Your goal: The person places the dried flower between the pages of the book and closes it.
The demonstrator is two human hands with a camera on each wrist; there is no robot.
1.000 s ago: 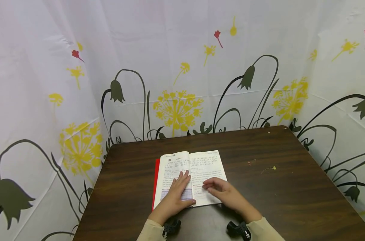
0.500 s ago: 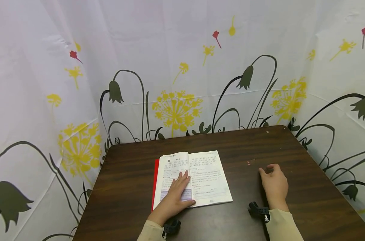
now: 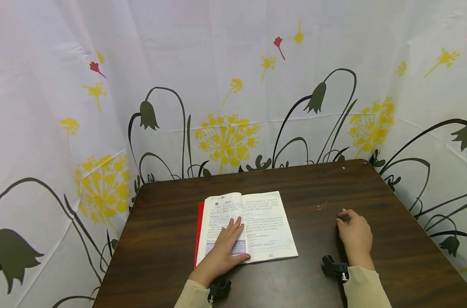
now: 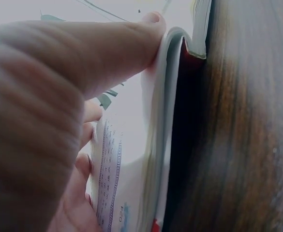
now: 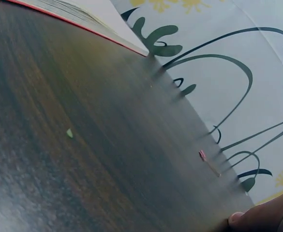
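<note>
An open book (image 3: 266, 226) with printed pages and a red cover edge lies on the dark wood table. My left hand (image 3: 221, 252) rests on its left page with the fingers spread; in the left wrist view the thumb (image 4: 126, 53) presses near the fold. Right of the book, my right hand (image 3: 355, 235) is low over the table, thumb and index finger curled toward each other. A tiny yellow flower head (image 3: 343, 209) shows at those fingertips, apparently pinched; its stalk is hidden. In the right wrist view only part of the thumb (image 5: 262, 215) appears.
Small reddish scraps (image 3: 319, 207) lie between book and right hand. A pale green bit (image 5: 69, 133) is on the table in the right wrist view. Another pale crumb (image 3: 343, 168) sits near the far edge. A flower-printed curtain (image 3: 225, 85) hangs behind the table.
My right hand has left the book's right page and moved right to where the small yellow flower lay. The flower's head now shows at its fingertips. The left hand stays put.
</note>
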